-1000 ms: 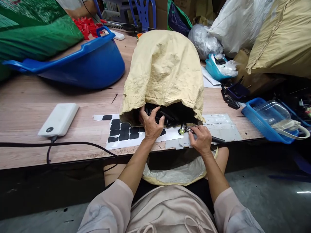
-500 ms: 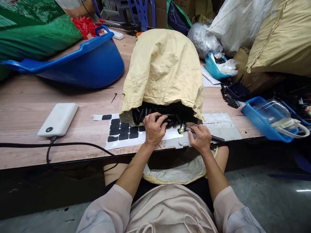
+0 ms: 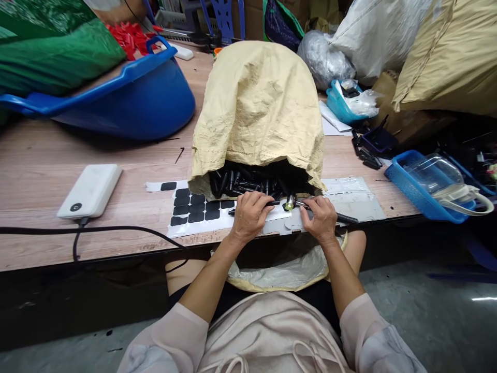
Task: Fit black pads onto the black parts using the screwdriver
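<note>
My left hand is closed on a slim black tube whose ends stick out on both sides of the fingers. My right hand grips a dark rod with a shiny metal front part. Between the hands, a small metal cylinder with a yellowish end lies near the rod's tip, apart from the tube. Just beyond my fingers, a tan sack lies with its mouth facing me. Inside its mouth are many black tubes, partly in shadow.
A sheet of black stickers and a grey board lie along the table edge. A blue tub and a white power bank with a cable stand left. At right is a blue basket. An open sack rests on the lap.
My left hand has drawn back from the sack's mouth toward the table edge with a black tube in its fingers. My right hand stays almost in place with the rod.
</note>
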Tool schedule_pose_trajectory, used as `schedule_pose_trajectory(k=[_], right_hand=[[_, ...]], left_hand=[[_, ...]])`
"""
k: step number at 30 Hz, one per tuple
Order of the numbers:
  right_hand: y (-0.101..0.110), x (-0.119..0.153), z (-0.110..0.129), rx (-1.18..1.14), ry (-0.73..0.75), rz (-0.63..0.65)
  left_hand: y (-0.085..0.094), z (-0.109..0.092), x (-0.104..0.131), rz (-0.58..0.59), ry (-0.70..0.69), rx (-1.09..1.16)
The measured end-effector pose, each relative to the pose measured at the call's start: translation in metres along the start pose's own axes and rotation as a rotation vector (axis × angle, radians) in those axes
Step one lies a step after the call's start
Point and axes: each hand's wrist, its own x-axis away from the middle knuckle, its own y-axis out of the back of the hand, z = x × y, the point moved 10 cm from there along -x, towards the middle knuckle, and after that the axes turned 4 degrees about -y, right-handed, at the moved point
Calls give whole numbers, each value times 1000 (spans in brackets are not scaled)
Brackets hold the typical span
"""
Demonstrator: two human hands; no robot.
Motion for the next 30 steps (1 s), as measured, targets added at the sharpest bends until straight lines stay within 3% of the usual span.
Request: schedule_pose_trajectory(k=[2,6,9,12,14,20,27,30], right_hand=[[0,0,0,-6,-1,-2],[1,0,1,8,6,-14],[2,0,2,15,14,-27],[3,0,2,9,25,-38],[2,0,2,5,26,-37],[7,1,2,52,15,-78],[19,12,-12,83,-44,-124],[19,12,-16,91,-17,-73]], left_hand=[[-6,-2,-2,68,-28,2],[-3,-8,-3,57,-90,25],[-3,-24,1,70,-229,23],[-14,-43,10,168,-406,18],[-23,-47,13,236,-442,17],[-26,-42,10,303,-354,70],[-14,-33,4,245,-219,29],[-17,-28,2,229,-207,-16]])
